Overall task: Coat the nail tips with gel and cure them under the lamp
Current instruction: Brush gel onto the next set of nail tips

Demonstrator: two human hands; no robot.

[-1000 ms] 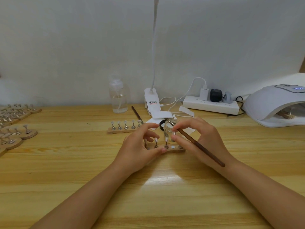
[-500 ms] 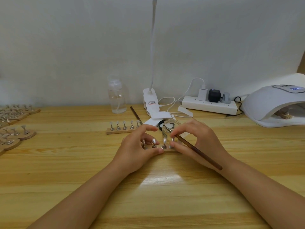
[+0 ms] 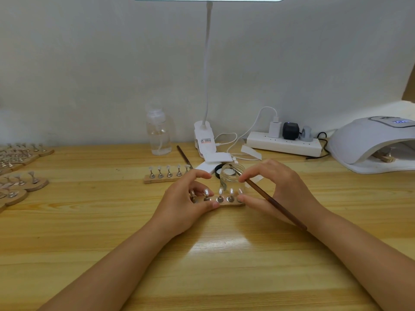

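A small wooden holder point(image 3: 229, 204) with several nail tips point(image 3: 220, 191) on metal stands lies mid-table. My left hand point(image 3: 182, 205) grips its left end between thumb and fingers. My right hand point(image 3: 278, 189) pinches a brown brush point(image 3: 276, 204), with its lower fingers touching the holder's right end. The brush tip points into the mouth of a clear glass gel jar point(image 3: 231, 175) just behind the holder. A white curing lamp point(image 3: 368, 142) stands at the far right with another wooden holder inside its opening.
A second holder of nail tips point(image 3: 166, 175) lies behind-left, beside another brush point(image 3: 183, 154). A clear bottle point(image 3: 159, 133), a clip desk lamp point(image 3: 204, 140), a power strip point(image 3: 284, 144) and white pads line the back. Several round wooden holders point(image 3: 24, 185) sit at the left edge.
The brush tip has stayed at the jar mouth. Both hands shifted only slightly around the holder; the view itself moved a little.
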